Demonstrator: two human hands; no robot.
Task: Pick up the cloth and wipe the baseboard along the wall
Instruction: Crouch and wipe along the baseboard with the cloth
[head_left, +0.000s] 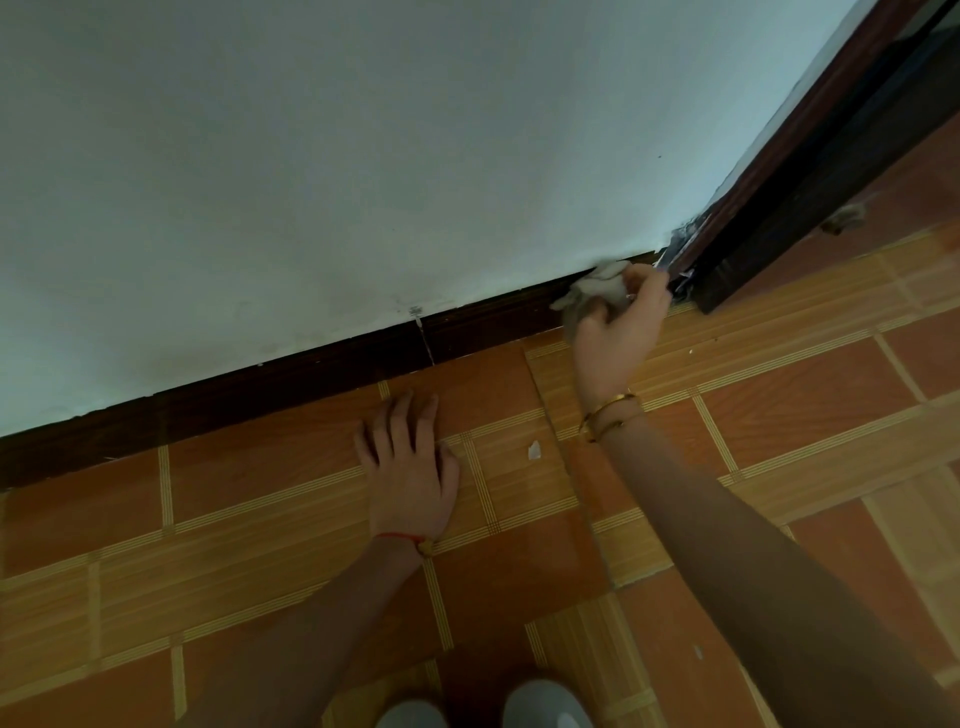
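Observation:
A dark brown baseboard (311, 371) runs along the foot of the white wall, rising from lower left to upper right. My right hand (621, 332) is shut on a crumpled whitish cloth (597, 286) and presses it against the baseboard's right end, close to the door frame. My left hand (410, 467) lies flat on the floor tiles with fingers spread, a short way in front of the baseboard and holding nothing. Part of the cloth is hidden by my fingers.
A dark wooden door frame (810, 182) stands at the right end of the wall. A small white scrap (534, 450) lies on the orange tiled floor between my hands. A dust clump (844, 218) sits beyond the door frame. Two pale shoe tips (545, 701) show at the bottom edge.

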